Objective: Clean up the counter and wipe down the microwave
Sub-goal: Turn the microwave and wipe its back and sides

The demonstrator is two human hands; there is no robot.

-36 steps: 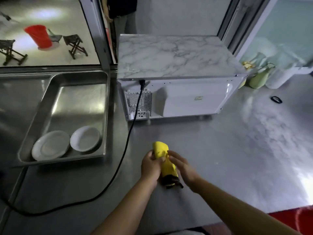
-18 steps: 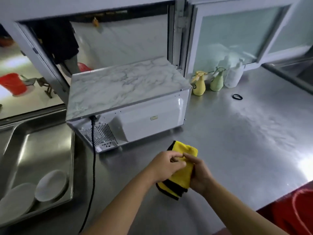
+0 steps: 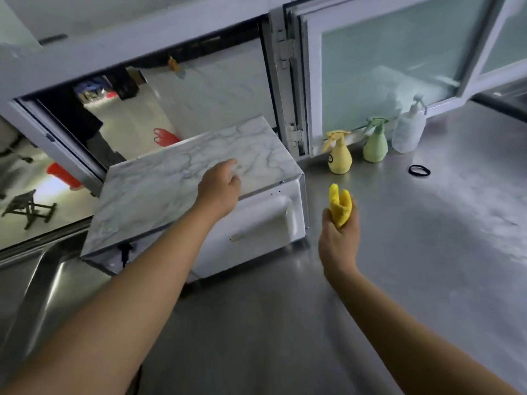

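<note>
A white microwave (image 3: 256,232) with a marble-patterned top (image 3: 159,189) stands on the steel counter (image 3: 399,280), its back toward me. My left hand (image 3: 221,186) reaches over the top's near right part with fingers loosely curled and holds nothing. My right hand (image 3: 339,240) is raised over the counter to the right of the microwave and grips a bunched yellow cloth (image 3: 339,203), which sticks up out of the fist.
A yellow spray bottle (image 3: 339,156), a green spray bottle (image 3: 376,145) and a white pump bottle (image 3: 407,129) stand by the frosted window. A black hair tie (image 3: 419,170) lies on the counter. A steel tray edge (image 3: 42,295) shows at left.
Both hands held the cloth on the counter before. Now my left hand has let go and moved up over the microwave top, while my right hand has lifted the cloth.
</note>
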